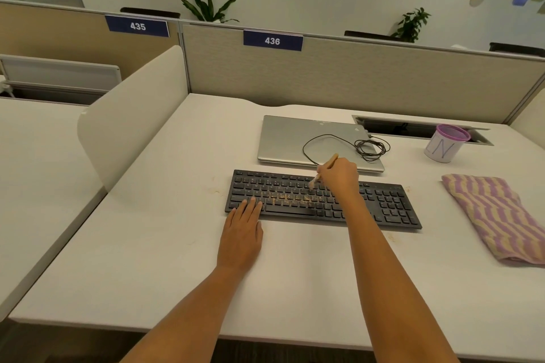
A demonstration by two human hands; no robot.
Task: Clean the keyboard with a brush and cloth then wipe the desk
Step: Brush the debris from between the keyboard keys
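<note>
Two bare forearms reach over the near edge of the desk. The left hand lies flat with straight fingers, its palm on the desk and its fingertips on the near left corner of the black keyboard. The right hand hovers over the keyboard's far edge, fingers curled round a thin wooden brush. The handle end sticks out above the hand towards the far side, while the pale bristles point down and left of the knuckles onto the upper key rows near the middle. Brownish crumbs speckle the middle rows between the two hands. A folded purple-and-beige striped cloth rests near the right edge, just beside the keyboard's right end. Behind the keyboard sits a closed silver laptop with a coiled black cable on its lid. A white cup stands towards the far right corner.
</note>
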